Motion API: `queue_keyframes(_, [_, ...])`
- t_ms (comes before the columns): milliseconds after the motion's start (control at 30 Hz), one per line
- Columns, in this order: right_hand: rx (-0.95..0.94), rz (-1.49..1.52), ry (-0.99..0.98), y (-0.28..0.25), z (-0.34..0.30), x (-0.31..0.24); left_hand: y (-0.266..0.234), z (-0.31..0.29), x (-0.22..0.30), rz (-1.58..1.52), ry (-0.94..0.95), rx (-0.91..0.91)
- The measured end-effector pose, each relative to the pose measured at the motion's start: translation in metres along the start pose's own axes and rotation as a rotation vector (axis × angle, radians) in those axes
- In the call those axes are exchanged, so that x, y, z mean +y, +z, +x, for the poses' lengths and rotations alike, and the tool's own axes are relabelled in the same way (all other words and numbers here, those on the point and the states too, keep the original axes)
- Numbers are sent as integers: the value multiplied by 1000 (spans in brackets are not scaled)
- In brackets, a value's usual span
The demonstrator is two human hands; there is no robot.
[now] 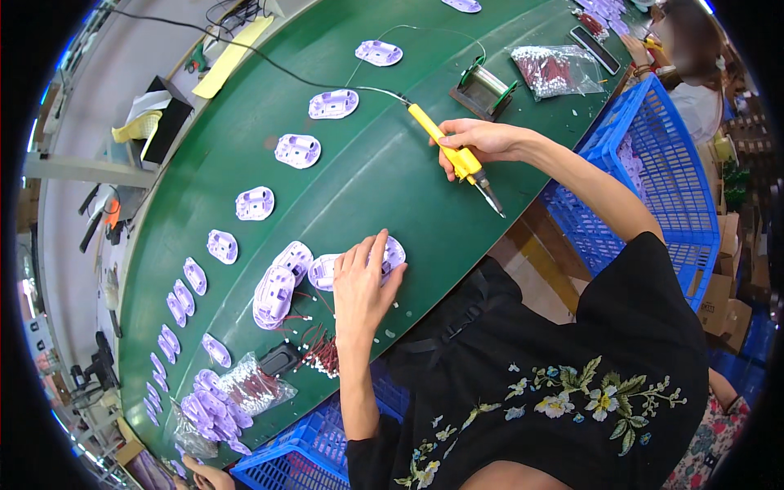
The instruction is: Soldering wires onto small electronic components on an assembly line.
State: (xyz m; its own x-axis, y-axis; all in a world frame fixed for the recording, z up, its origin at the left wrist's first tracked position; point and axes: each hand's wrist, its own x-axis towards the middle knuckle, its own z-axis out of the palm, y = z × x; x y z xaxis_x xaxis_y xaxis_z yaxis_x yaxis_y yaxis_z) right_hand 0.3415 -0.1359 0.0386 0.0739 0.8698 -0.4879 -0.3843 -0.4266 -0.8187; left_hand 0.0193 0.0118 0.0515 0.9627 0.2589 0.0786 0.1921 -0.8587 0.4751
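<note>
My right hand (482,140) is closed around a yellow soldering iron (465,165), with its metal tip pointing down and toward me above the green bench. My left hand (363,282) lies over lilac plastic shells, its fingers stretched out and the thumb apart. One shell (321,273) shows left of the fingers and another shell part (394,252) shows to their right; the hand hides what lies between. Beside them sits a small pile of lilac shells (275,296). Red wires with white ends (322,353) lie loose close to my left wrist.
A solder spool on a stand (487,88) is beyond my right hand, near a bag of wires (555,71) and a phone (595,49). Lilac shells (298,151) line the curved bench (392,175). Blue crates (653,180) stand at right; another person (694,73) sits there.
</note>
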Motion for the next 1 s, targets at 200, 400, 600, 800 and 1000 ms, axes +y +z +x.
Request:
queue_keyframes(200, [22,-367,152,-4,10,2,1,-9,9,-21,-29,8])
queue_keyframes(400, [109,-458,108,3,12,7,5,-11,15,-82,-38,36])
queue_keyframes(600, [229,-821,45,12,16,-6,12,-17,18,-113,-61,27])
queue_keyframes(800, [236,-1047,-104,20,24,-25,12,-18,21,-134,-71,23])
queue_keyframes(1000, [187,-1100,18,27,33,-37,7,-23,27,-171,-94,35])
